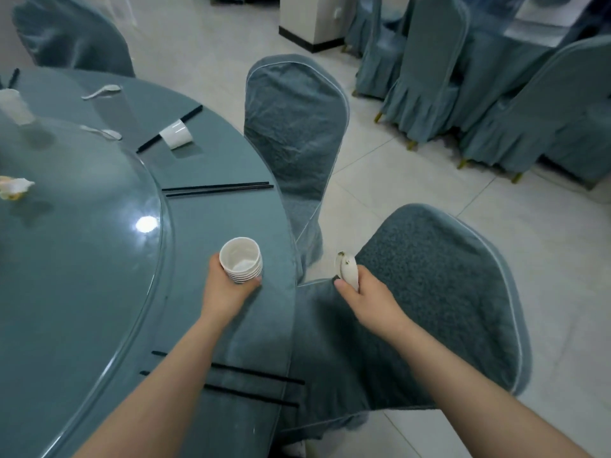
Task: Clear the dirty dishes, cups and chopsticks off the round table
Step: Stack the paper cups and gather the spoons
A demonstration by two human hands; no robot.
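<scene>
My left hand (228,289) grips a stack of several small white cups (241,259) just above the round table's (211,223) near rim. My right hand (367,297) holds stacked white spoons or small dishes with green food bits (347,267), off the table over a chair seat. On the table lie a tipped white cup (176,134), black chopstick pairs (218,188) (258,378) (172,127), and two white spoons (101,91) (105,133). A glass turntable (82,200) covers the table's middle.
Teal-covered chairs stand close at the table's right edge (294,127) (439,292), another at the far left (72,34). More covered chairs (496,94) crowd the back right. A crumpled napkin (13,187) and a clear cup (13,105) sit on the turntable. White tile floor (396,180) lies between.
</scene>
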